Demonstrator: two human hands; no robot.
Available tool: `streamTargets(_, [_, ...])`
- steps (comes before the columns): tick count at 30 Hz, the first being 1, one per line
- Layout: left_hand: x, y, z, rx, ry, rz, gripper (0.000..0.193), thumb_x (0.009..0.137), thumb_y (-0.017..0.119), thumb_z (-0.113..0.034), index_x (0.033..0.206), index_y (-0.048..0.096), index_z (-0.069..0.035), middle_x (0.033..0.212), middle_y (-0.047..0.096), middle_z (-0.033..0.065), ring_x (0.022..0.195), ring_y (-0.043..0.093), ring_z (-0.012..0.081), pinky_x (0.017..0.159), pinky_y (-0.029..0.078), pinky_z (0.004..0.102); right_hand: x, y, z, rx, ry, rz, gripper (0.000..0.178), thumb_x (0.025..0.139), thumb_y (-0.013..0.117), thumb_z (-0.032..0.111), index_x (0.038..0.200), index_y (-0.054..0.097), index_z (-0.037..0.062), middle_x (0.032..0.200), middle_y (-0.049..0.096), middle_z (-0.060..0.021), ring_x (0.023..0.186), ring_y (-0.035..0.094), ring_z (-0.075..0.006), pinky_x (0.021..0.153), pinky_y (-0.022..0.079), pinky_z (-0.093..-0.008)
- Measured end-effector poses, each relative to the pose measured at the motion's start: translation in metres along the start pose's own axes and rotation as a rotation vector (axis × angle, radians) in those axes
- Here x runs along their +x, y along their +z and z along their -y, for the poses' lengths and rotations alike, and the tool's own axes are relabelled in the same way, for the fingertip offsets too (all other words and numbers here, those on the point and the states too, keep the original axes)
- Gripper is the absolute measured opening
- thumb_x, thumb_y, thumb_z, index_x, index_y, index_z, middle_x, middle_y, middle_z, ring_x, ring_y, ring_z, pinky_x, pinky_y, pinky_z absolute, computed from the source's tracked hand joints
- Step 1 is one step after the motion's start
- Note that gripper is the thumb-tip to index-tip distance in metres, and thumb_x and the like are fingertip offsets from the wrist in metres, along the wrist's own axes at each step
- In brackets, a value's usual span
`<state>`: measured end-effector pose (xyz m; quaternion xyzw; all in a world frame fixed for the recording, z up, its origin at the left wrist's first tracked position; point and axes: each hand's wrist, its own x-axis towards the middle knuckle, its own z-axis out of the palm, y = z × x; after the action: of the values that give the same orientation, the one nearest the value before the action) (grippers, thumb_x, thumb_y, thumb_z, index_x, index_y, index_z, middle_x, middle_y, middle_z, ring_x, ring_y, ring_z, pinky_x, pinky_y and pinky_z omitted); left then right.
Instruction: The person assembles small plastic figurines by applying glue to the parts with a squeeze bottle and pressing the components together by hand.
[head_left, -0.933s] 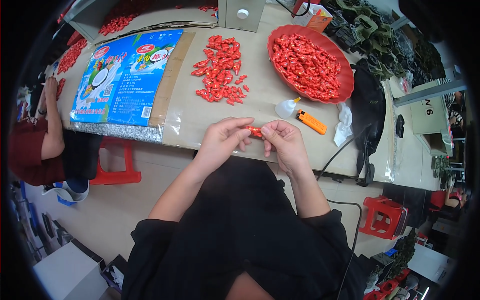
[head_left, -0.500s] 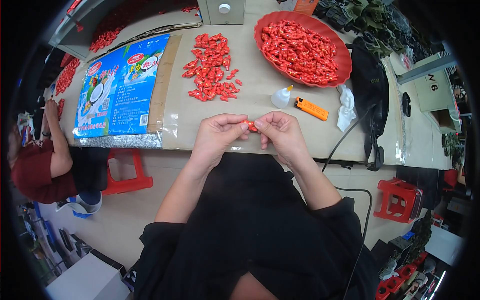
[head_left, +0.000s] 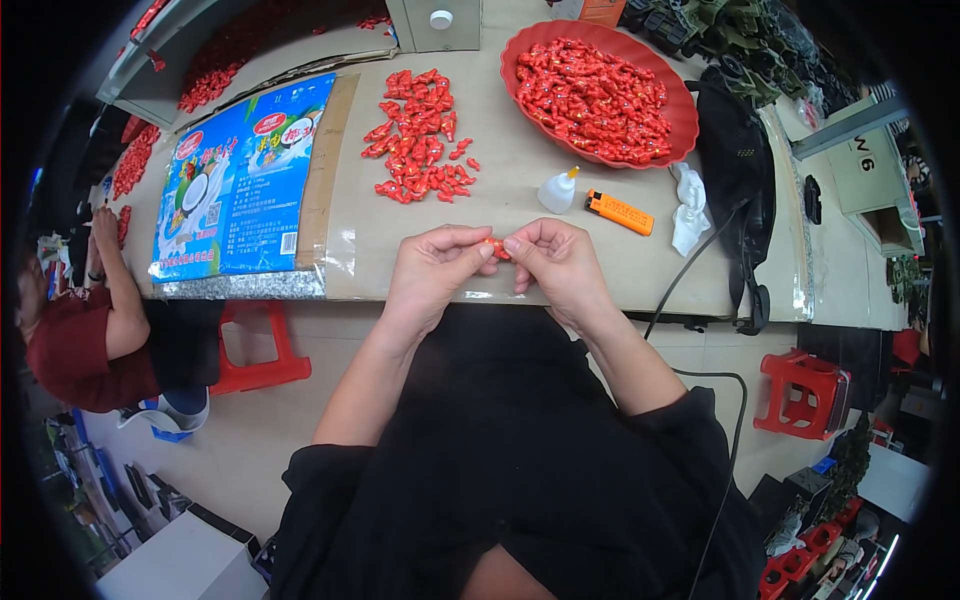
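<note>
- Left hand: thumb and forefinger pinched on one small red piece; other fingers curled in loosely.
- Right hand: thumb and forefinger pinched on the same piece, opposite end. Hands near each other, piece bridging them.
- Piece sits over the front part of the bench, nearer the body than the loose red pile. Mostly covered by fingertips; can't tell its facing or any detail.
- Doing this well, my judgement: steady with one hand, let the other do the fine pressing or turning; even, light pressure, since it looks shiny and likely slips.
- Better to work above the bench than over the lap, so a dropped piece lands in reach.
- Fingertips back from the middle would help checking; they hide most of it.
- Right forearm: mind the black cable near it; a snag could jerk the grip.
- White bottle with yellow tip is just beyond the right hand; avoid knocking it.
- Bowl heaped with similar pieces is farther off; best not mixed with the pile.
</note>
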<state>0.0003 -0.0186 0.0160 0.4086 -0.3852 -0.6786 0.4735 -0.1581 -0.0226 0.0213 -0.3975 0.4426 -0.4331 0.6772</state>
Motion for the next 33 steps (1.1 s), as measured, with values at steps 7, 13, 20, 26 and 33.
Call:
streamTargets(7, [-0.001,0.001,0.002,-0.025,0.057,0.006,0.016,0.078,0.058,0.000,0.094,0.058,0.004,0.085,0.060,0.0086,0.073,0.058,0.0119,0.071,0.048,0.0229,-0.001,-0.003,-0.002,0.038,0.005,0.026,0.013,0.081,0.057,0.009,0.083,0.052,-0.0021,0.067,0.056,-0.0050,0.052,0.051,-0.0073,0.049,0.045,-0.0200])
streamTargets(13, [-0.001,-0.004,0.005,-0.021,0.192,0.054,0.016,0.075,0.058,0.006,0.091,0.058,0.004,0.096,0.052,0.0087,0.086,0.056,0.0147,0.080,0.045,0.0256,-0.005,-0.006,-0.008,0.088,-0.112,0.071,0.013,0.081,0.056,0.006,0.090,0.054,-0.0023,0.074,0.057,-0.0047,0.060,0.053,-0.0071,0.056,0.047,-0.0203])
streamTargets(20, [-0.002,-0.005,0.004,-0.031,0.208,0.095,0.017,0.073,0.055,0.010,0.088,0.058,0.004,0.097,0.051,0.0090,0.088,0.055,0.0150,0.080,0.045,0.0254,-0.007,-0.008,-0.013,0.100,-0.182,0.104,0.013,0.080,0.056,0.003,0.091,0.053,-0.0031,0.080,0.058,-0.0064,0.065,0.055,-0.0077,0.059,0.047,-0.0201])
streamTargets(26, [-0.003,-0.004,0.005,-0.005,0.225,0.096,0.017,0.074,0.056,0.009,0.090,0.058,0.004,0.095,0.051,0.0082,0.087,0.055,0.0143,0.080,0.046,0.0247,-0.007,-0.008,-0.013,0.085,-0.185,0.107,0.012,0.080,0.055,0.003,0.091,0.053,-0.0032,0.079,0.058,-0.0066,0.063,0.054,-0.0075,0.058,0.047,-0.0202])
streamTargets(33, [-0.006,-0.001,0.002,0.094,0.111,0.052,0.019,0.078,0.056,0.002,0.097,0.057,0.004,0.092,0.051,0.0066,0.077,0.057,0.0117,0.070,0.049,0.0227,-0.004,-0.008,0.000,0.058,-0.042,0.083,0.013,0.081,0.057,0.007,0.088,0.053,-0.0033,0.073,0.058,-0.0059,0.056,0.054,-0.0077,0.054,0.046,-0.0199])
